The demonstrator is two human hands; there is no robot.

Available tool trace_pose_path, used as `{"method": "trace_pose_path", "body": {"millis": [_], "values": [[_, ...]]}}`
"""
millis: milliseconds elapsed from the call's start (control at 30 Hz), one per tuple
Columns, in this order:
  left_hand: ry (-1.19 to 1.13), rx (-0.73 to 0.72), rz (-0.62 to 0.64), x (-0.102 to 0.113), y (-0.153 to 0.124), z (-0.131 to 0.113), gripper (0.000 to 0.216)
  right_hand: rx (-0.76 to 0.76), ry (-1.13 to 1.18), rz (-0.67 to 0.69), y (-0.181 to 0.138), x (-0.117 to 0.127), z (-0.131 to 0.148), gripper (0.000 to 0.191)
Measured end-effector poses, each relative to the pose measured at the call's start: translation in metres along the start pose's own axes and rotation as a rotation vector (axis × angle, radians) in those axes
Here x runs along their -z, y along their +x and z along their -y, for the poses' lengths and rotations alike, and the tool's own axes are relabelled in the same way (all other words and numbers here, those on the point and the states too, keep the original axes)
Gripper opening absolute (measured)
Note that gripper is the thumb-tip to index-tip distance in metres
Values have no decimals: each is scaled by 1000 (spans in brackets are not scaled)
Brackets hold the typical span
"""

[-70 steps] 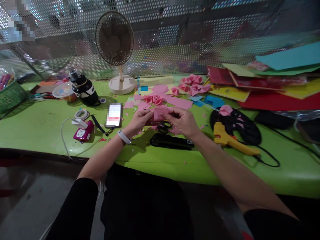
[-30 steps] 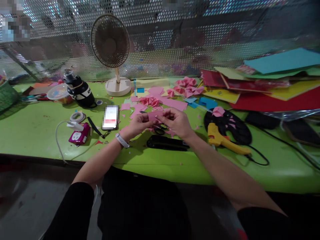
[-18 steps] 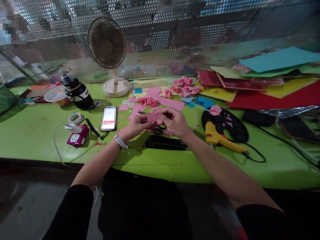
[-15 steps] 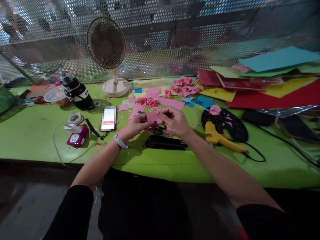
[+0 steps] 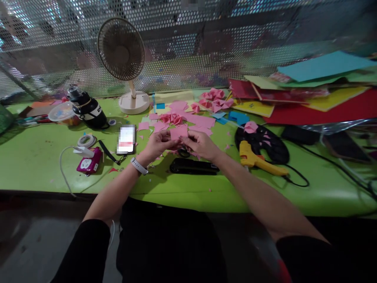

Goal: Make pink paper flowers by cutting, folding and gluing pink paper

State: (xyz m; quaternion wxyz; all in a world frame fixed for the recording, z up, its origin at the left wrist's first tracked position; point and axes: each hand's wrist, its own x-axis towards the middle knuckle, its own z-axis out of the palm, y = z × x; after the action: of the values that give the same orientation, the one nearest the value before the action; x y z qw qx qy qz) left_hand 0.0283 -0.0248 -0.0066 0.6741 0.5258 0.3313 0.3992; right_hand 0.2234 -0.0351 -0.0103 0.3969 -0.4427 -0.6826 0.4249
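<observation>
My left hand and my right hand meet over the green table, and both pinch a small square of pink paper held up between the fingertips. A white band sits on my left wrist. Black scissors lie just under the hands, partly hidden. A black stapler lies in front of them. Folded pink paper pieces and flat pink scraps are scattered right behind the hands.
A phone lies left of my hands, with a magenta device and tape roll further left. A yellow glue gun rests on a black mat at right. A fan, bottle and stacked coloured card stand behind.
The pink paper has been turned and raised a little between my fingertips. The view has drifted to the right, so everything sits slightly further left.
</observation>
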Motion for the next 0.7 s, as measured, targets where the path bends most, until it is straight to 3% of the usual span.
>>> {"method": "trace_pose_path", "body": {"millis": [200, 500, 700], "values": [[18, -15, 10, 3, 1, -2, 55, -31, 48, 85, 1, 4, 2, 56], [92, 19, 36, 4, -1, -2, 61, 69, -167, 44, -1, 2, 2, 54], [168, 75, 24, 10, -5, -17, 56, 65, -195, -68, 0, 20, 3, 55]]}}
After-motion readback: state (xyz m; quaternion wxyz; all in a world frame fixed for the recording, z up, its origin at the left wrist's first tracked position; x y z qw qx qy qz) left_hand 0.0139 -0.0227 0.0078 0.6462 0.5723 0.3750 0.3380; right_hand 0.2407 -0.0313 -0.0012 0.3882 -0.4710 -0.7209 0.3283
